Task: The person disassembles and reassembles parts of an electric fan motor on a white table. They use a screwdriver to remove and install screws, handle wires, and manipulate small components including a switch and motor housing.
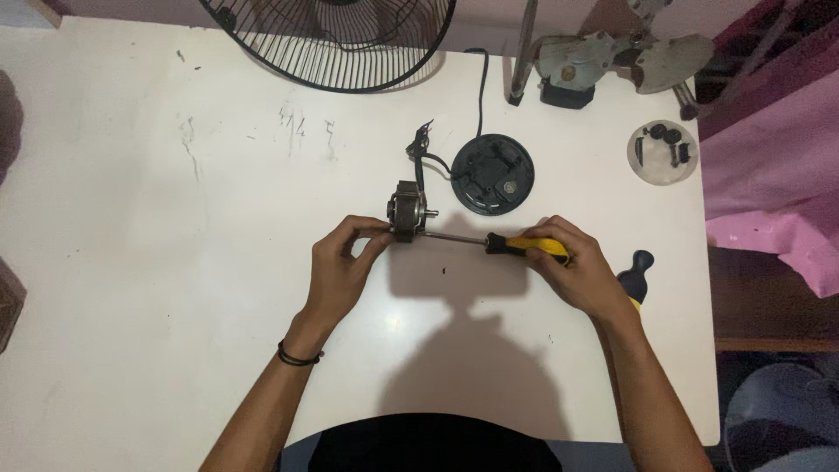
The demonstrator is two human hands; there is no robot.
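White and scuffed with pen marks, the surface (175,262) carries everything here. At its middle the left hand (341,267) pinches a small electric motor (407,211) between fingers and thumb, steadying it on the surface. The right hand (572,271) is closed around the yellow-and-black handle of a screwdriver (516,244), whose shaft lies level and meets the motor's side. If the tip rides out of its seat, it could jab the left fingers just beside it, or the lightly pinched motor could twist away. Wires run from the motor to a round black housing (492,174) just behind. A second tool handle (637,267) peeks out beyond the right hand. Farther back stand a wire fan guard (332,44), a grey fan part (612,61) and a clear dish of small parts (662,151). Pink cloth (778,175) hangs at the right.
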